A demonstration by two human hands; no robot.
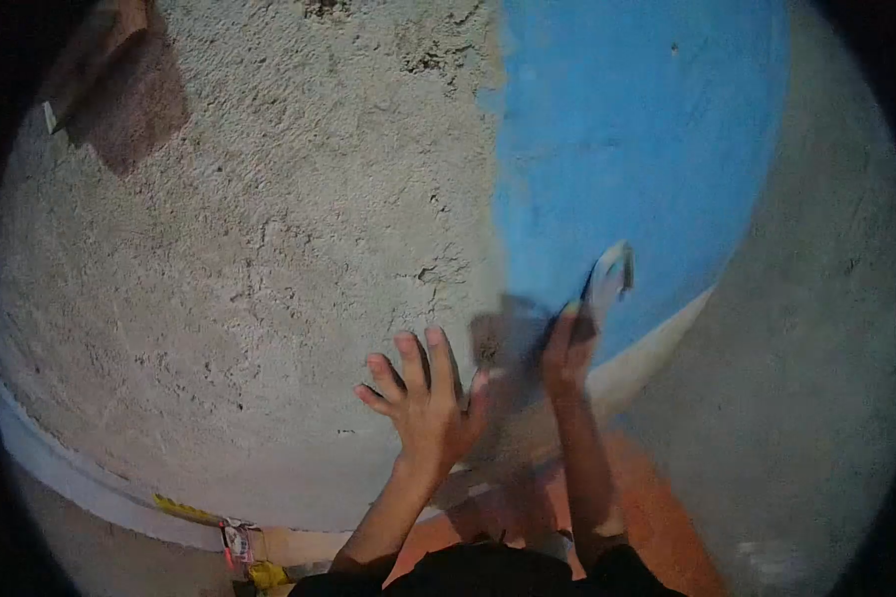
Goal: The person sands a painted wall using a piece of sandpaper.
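Note:
My left hand (425,403) has its fingers spread and is up against the rough grey plaster wall (299,229), holding nothing. To its right, my right hand (567,353) is closed around a pale, elongated object (612,274) with a shiny side, at the lower part of the blue painted area (637,129). Blur and shadow hide its exact kind and whether it touches the wall. A dark brownish smear, possibly shadow, lies between the two hands.
A brown patch (134,109) marks the wall at upper left. At lower left, a yellow strip (187,509) and several small items, one a yellow object (267,574), lie by the wall's base. Orange flooring (657,507) is below, and a grey surface (816,328) stretches along the right.

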